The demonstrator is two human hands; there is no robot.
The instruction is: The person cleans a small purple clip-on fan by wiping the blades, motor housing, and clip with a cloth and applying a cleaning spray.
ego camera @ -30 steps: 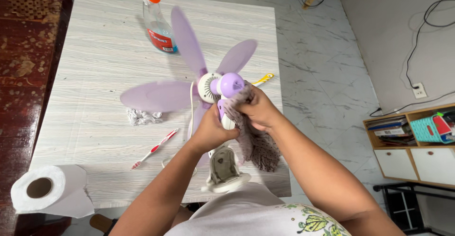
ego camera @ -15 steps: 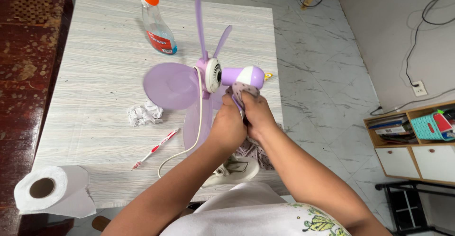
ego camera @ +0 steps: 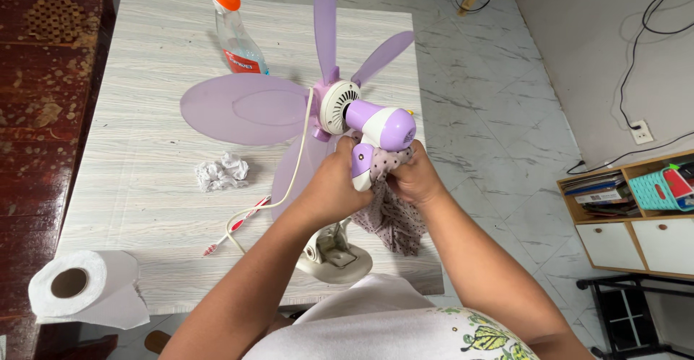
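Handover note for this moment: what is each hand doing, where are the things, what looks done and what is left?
Left hand grips the purple fan by its neck, above the table. Right hand presses a dotted cloth against the motor housing. Spray bottle, crumpled tissue, toothbrush and paper roll lie on the table. Wiping is under way; how much is clean cannot be told, so check the blades.
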